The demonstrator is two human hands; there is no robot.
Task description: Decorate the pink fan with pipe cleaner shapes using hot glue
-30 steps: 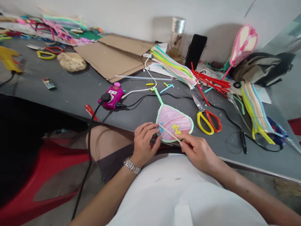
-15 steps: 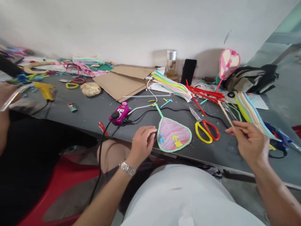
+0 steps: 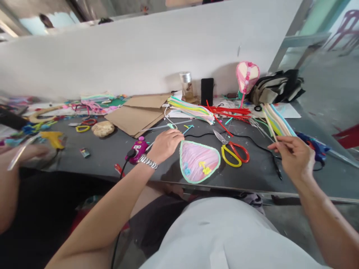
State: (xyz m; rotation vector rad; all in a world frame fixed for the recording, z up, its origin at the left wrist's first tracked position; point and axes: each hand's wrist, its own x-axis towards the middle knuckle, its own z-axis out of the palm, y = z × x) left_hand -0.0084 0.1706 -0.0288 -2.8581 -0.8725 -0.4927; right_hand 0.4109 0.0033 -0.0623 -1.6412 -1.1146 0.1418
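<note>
From the head camera, the fan (image 3: 199, 162) lay flat on the grey table (image 3: 252, 183), its pointed end aimed up and left towards the left hand (image 3: 165, 145) and its rounded end towards the person. Its long axis ran along that slant. The face was ribbed pink strips inside a mint border, with small blue and yellow pieces on it. A thin mint handle (image 3: 171, 126) rose from the point and went out of sight under the hand.

The left hand was relaxed, fingers loosely curled and together, pinching nothing I could see, with a metal-link watch (image 3: 147, 162) on the wrist. The right hand (image 3: 294, 157) pinched a thin wooden stick (image 3: 270, 127) between thumb and fingers, well to the right of the fan.

Two pairs of scissors lay on the table: one (image 3: 234, 154) between the fan and that hand, yellow and red looped handles, another (image 3: 83, 128) far left. Two pastel straw bundles (image 3: 190, 110) (image 3: 277, 119) lay beyond, with red straws (image 3: 227, 112) and a second, upright fan (image 3: 246, 76). At far left, a co-worker's hand (image 3: 28, 152) held a clear strip.
</note>
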